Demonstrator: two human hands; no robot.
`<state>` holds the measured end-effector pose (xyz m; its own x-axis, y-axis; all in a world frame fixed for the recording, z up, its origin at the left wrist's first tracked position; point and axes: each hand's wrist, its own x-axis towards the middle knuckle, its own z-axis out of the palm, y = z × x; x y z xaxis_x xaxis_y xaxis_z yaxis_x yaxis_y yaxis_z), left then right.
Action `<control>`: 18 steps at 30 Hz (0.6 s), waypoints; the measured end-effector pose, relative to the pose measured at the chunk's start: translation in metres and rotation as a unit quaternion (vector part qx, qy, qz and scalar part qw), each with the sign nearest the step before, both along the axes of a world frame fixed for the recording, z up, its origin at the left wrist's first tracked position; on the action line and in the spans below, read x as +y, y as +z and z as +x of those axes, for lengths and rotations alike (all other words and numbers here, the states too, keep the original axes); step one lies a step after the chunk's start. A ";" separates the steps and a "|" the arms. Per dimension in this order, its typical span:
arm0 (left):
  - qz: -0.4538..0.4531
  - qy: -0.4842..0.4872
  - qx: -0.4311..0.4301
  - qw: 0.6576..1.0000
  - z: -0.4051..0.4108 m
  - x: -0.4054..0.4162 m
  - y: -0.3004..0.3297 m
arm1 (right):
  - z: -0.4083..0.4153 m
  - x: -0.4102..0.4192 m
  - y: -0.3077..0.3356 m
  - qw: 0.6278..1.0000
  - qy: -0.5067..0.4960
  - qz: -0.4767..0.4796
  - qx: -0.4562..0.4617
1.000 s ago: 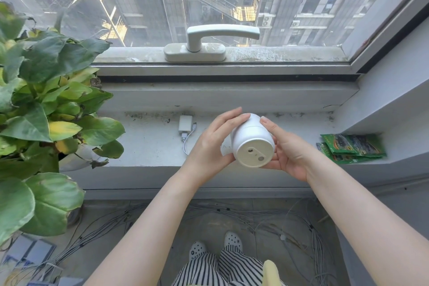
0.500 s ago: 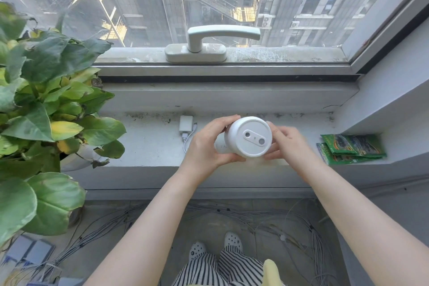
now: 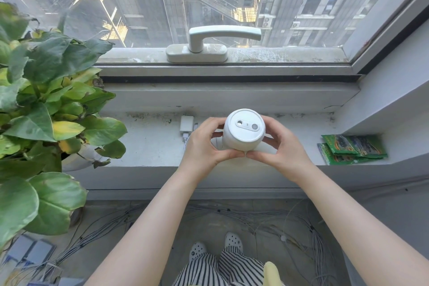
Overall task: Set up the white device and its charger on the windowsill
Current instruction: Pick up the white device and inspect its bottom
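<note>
Bare forearms; striped trousers (image 3: 216,269); white perforated clogs (image 3: 233,240), probably.

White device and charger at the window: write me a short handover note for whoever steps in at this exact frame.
Left hand and right hand: both grip the round white plastic device from either side, its flat end with the oval recess turned toward the camera, above the grey windowsill.
Small white charger block: lies flat on the sill just left of the hands, white cable attached and running under the left hand.
Done: charger is on the sill.
Left: set the device down; whether the cable reaches it cannot be seen.
</note>
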<state>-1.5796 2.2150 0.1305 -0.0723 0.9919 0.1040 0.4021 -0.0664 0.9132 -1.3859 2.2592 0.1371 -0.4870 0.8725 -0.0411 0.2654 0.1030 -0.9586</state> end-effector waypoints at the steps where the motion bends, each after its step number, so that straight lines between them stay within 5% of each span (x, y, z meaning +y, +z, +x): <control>1: -0.002 0.000 0.000 1.000 0.000 0.000 0.000 | -0.001 0.001 0.000 1.000 -0.004 0.001 -0.003; 18: -0.059 -0.031 -0.075 0.995 -0.013 0.008 -0.005 | -0.005 0.005 -0.011 0.997 -0.064 0.018 -0.026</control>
